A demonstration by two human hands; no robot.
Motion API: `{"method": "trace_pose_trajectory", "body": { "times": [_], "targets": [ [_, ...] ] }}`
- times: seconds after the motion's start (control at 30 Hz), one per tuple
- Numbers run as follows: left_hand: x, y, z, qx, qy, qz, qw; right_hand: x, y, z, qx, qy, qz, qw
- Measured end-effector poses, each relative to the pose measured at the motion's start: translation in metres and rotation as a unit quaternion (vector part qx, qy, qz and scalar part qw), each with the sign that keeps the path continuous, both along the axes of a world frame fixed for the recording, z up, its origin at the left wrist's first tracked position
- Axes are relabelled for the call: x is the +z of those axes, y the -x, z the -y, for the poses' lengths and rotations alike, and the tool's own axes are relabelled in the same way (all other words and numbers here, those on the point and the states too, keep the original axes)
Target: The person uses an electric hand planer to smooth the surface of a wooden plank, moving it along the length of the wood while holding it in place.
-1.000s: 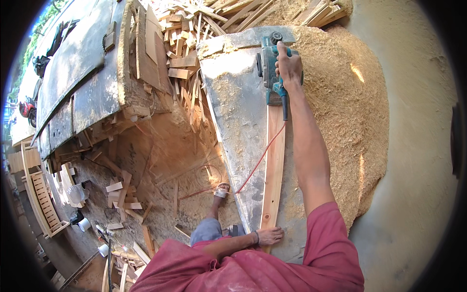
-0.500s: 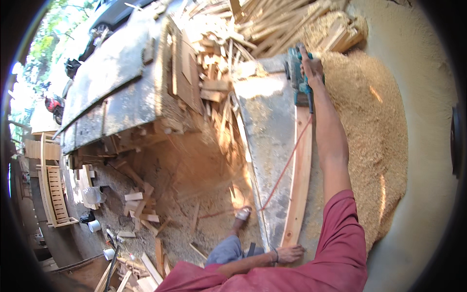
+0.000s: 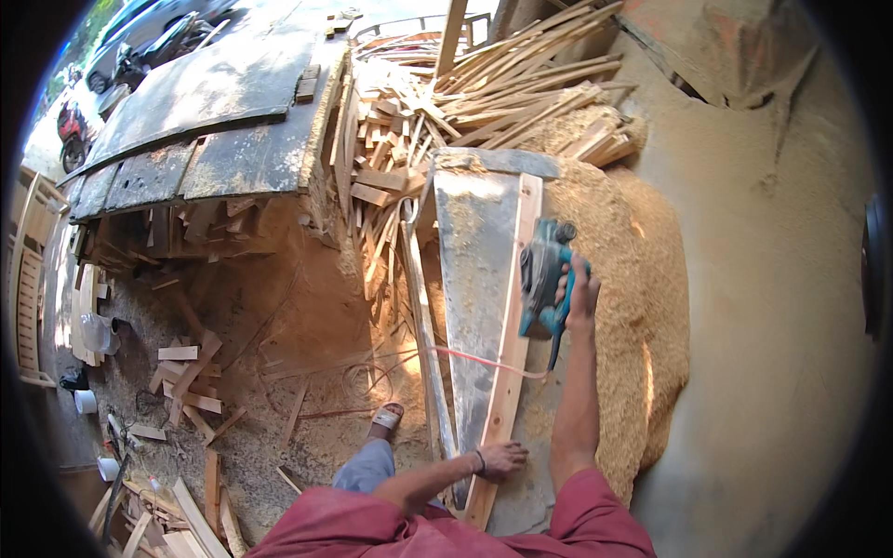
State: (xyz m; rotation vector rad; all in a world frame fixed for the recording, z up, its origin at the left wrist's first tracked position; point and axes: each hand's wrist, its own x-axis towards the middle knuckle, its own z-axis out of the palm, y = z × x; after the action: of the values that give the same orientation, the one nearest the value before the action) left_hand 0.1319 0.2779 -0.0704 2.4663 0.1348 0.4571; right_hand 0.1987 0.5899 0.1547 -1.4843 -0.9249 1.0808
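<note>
My right hand (image 3: pixel 582 299) is closed around the handle of a teal and black electric planer (image 3: pixel 542 284), tilted over the middle of a long wooden plank (image 3: pixel 503 405); whether its base touches the wood cannot be told. The plank lies lengthwise on a grey, dusty work surface (image 3: pixel 472 279). At the plank's near end, my left hand (image 3: pixel 503 460) lies across it, fingers curled over its right edge. A red cord (image 3: pixel 465 356) runs leftward from near the planer's rear.
A large heap of shavings (image 3: pixel 619 307) lies along the right side. Wood strips (image 3: pixel 530 65) are piled at the far end. To the left stands a weathered table (image 3: pixel 214 130), with offcuts (image 3: pixel 191 372) on the ground before it. My foot (image 3: pixel 386 418) is left of the work surface.
My right hand has drawn the planer back from the plank's far end to about its middle, bending the arm. The view has shifted; my left hand stays at the near end.
</note>
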Motion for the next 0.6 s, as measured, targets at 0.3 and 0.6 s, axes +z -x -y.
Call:
{"method": "trace_pose_trajectory", "body": {
  "times": [0.3,0.6],
  "targets": [
    [0.048,0.08,0.149,-0.056,0.285,-0.139,0.947,-0.006,-0.033,0.361,-0.122,0.098,-0.032,0.987],
    [-0.131,0.141,0.291,-0.29,0.307,-0.256,0.87,-0.038,-0.021,0.615,-0.219,0.167,-0.072,0.958]
  ]
}}
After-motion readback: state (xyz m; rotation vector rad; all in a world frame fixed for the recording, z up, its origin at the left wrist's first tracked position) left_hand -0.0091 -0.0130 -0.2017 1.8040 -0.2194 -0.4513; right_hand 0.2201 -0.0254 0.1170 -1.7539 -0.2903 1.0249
